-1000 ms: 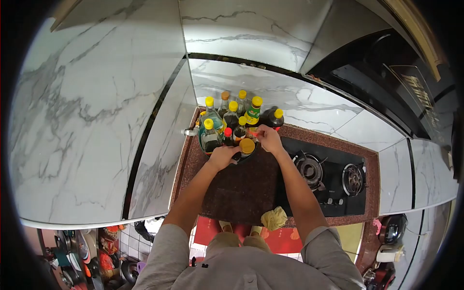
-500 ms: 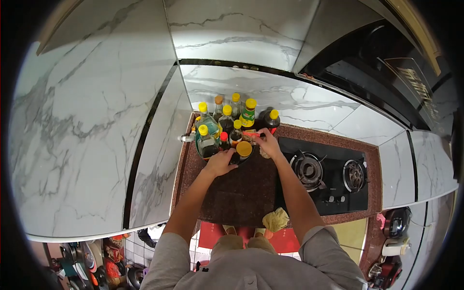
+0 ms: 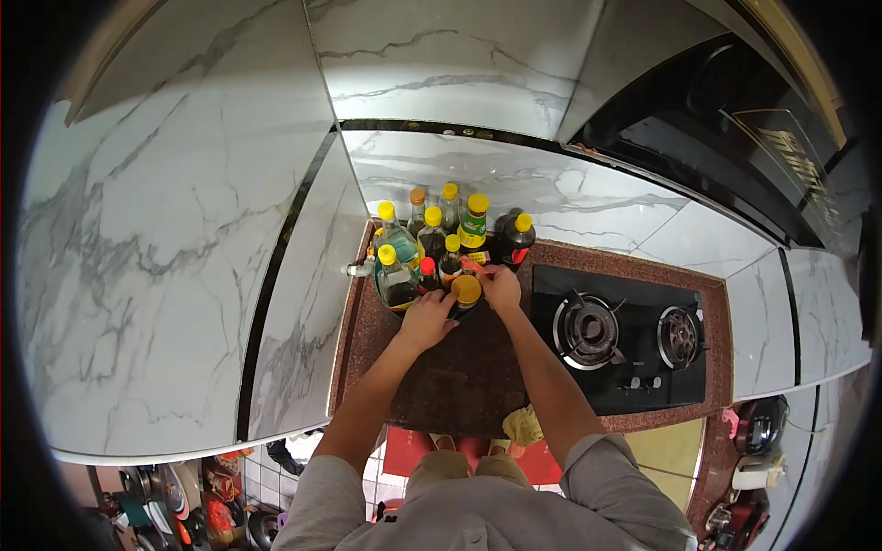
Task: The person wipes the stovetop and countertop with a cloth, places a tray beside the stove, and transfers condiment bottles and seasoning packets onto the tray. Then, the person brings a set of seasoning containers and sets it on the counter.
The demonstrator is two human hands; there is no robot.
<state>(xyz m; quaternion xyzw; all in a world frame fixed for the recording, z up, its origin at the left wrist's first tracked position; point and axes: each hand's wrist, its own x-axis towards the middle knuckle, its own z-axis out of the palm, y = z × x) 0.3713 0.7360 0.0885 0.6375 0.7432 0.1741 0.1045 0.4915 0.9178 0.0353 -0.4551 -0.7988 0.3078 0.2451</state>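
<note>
Several sauce bottles with yellow caps stand grouped in a round holder at the back corner of the counter. My left hand [image 3: 429,319] is curled against the left side of a jar with a yellow-orange lid [image 3: 467,291] at the group's front; its fingertips are partly hidden. To the right of that jar, my right hand [image 3: 501,288] pinches a small red item [image 3: 473,265] whose kind I cannot make out. A small bottle with a red cap [image 3: 427,267] stands just beyond my left fingers. Behind are a green-labelled bottle [image 3: 473,226] and a clear bottle [image 3: 398,276].
A dark bottle with a yellow cap [image 3: 517,241] stands by the back wall, right of the group. The black gas stove [image 3: 634,385] has two burners. A crumpled yellowish cloth [image 3: 523,425] lies at the counter's front edge. A metal tap fitting [image 3: 357,270] is on the left.
My right hand has come down and slightly left, toward the jar, with the red item. My left hand has shifted a little, and the camera view has tilted slightly.
</note>
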